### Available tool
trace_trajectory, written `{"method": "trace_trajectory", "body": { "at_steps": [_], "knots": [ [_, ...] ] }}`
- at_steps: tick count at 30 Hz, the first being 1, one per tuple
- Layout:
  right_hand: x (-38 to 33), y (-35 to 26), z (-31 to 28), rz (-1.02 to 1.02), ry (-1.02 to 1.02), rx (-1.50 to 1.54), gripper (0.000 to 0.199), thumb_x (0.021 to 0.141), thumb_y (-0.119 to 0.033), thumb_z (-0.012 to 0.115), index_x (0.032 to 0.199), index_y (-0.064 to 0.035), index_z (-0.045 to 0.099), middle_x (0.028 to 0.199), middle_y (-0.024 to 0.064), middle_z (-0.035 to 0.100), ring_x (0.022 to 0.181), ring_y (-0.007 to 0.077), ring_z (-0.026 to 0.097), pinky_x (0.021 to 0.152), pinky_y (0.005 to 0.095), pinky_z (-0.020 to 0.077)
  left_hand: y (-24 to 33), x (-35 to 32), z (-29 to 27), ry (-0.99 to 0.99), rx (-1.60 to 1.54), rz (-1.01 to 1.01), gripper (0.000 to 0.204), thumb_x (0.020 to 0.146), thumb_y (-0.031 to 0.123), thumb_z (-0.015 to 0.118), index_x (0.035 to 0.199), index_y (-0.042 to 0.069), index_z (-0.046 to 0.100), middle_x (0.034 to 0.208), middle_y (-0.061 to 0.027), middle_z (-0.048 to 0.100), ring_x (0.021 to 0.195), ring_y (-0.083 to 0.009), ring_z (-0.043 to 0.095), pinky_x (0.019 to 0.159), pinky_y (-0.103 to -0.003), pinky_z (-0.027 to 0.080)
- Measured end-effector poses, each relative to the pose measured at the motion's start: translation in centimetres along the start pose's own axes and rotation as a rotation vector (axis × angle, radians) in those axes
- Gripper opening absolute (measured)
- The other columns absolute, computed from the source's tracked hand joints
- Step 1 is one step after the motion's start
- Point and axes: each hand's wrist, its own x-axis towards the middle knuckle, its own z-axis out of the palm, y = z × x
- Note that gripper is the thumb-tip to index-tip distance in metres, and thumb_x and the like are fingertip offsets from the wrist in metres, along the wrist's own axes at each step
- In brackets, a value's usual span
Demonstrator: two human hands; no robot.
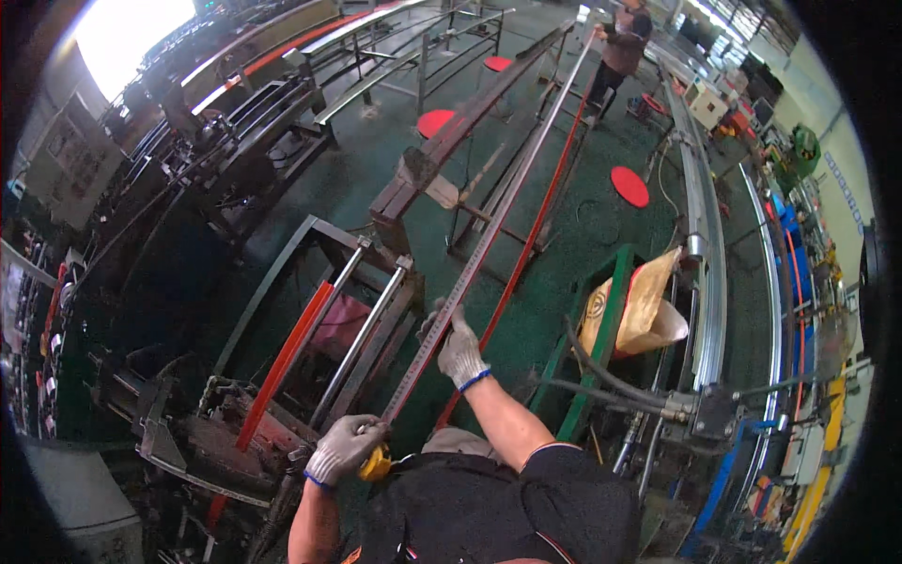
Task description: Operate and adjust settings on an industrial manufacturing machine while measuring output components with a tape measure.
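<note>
A long, narrow silver bar (507,202) runs from in front of me toward the far end of the room. Tick marks show along its near part, as on a tape measure's blade. My left hand (344,449), in a pale knitted glove, is closed at the bar's near end, with a yellow tape measure (377,462) against its palm side. Further up the bar, my gloved right hand (461,350) is wrapped around its right side; some of its fingers are hidden behind the bar. A long red bar (540,230) lies alongside on the right.
A person (627,42) stands at the bar's far end, a hand near it. To the left stand a metal frame with shiny rods (362,324) and a dark beam (460,136). A green frame (615,301) holds brown paper sacks (648,305). Red discs (629,186) stand around the floor.
</note>
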Motion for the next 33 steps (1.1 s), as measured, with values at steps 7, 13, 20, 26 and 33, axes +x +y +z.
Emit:
{"method": "trace_trajectory", "body": {
  "at_steps": [7,13,20,26,33],
  "knots": [
    [-0.9,-0.4,1.8,0.051,-0.196,-0.005,0.041,0.105,-0.045,0.048,0.125,-0.0104,0.057,0.098,0.0084,0.066,0.091,0.0281,0.066,0.085,0.0473,0.0557,-1.3,-2.3,-2.4,-0.002,-0.165,-0.011,0.030,0.094,0.025,0.063,0.104,-0.002,0.072,0.080,-0.0002,0.063,0.073,-0.0072,0.055,0.064,-0.026,0.045],
    [-2.4,-3.1,4.2,-0.008,-0.312,-0.189,0.034,0.102,-0.040,0.056,0.122,-0.0131,0.062,0.106,0.0067,0.068,0.099,0.0275,0.065,0.093,0.0466,0.0526,-1.2,-3.5,-4.6,0.074,0.163,0.226,0.025,0.095,0.028,0.059,0.092,0.005,0.068,0.074,-0.0073,0.063,0.065,-0.0154,0.059,0.061,-0.036,0.050],
    [-1.4,-2.5,6.4,0.297,-0.676,0.130,0.031,0.104,-0.031,0.055,0.126,-0.0106,0.062,0.117,0.0079,0.068,0.115,0.0290,0.062,0.105,0.0504,0.0471,1.7,-6.4,-6.1,0.114,-0.067,-0.230,0.036,0.088,0.031,0.073,0.111,0.004,0.075,0.103,-0.0102,0.071,0.094,-0.0188,0.067,0.084,-0.033,0.054],
    [-0.8,-3.0,5.7,0.341,-0.737,0.173,0.041,0.099,-0.039,0.062,0.130,-0.0124,0.062,0.127,0.0119,0.066,0.121,0.0333,0.060,0.109,0.0516,0.0468,2.2,-7.9,-5.6,0.214,0.005,-0.312,0.038,0.083,0.035,0.079,0.110,0.008,0.076,0.111,-0.0120,0.068,0.105,-0.0237,0.065,0.093,-0.037,0.052],
    [-0.2,-2.8,5.5,0.364,-0.774,0.237,0.042,0.097,-0.034,0.065,0.133,-0.0133,0.058,0.129,0.0117,0.064,0.124,0.0323,0.058,0.108,0.0540,0.0462,0.9,-7.9,-5.6,0.255,0.021,-0.308,0.039,0.085,0.036,0.078,0.111,0.007,0.075,0.110,-0.0131,0.067,0.102,-0.0238,0.066,0.092,-0.038,0.053]
  ]
}}
